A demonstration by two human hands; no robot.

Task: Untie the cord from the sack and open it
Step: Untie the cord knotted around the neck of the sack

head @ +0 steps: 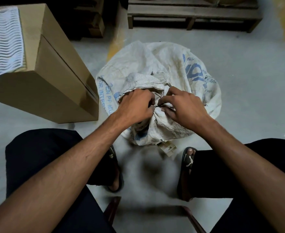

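Head view: cord (pixel 162 106) mostly behind fingers (pixel 167 113).

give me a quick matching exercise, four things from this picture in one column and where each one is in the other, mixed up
1. white woven sack
2. thin dark cord
3. brown cardboard box
4. dark wooden pallet

a. far side, top of view
b. pinched between both hands
c. on the floor between the feet
d. left of the sack

Pairs: 1-c, 2-b, 3-d, 4-a
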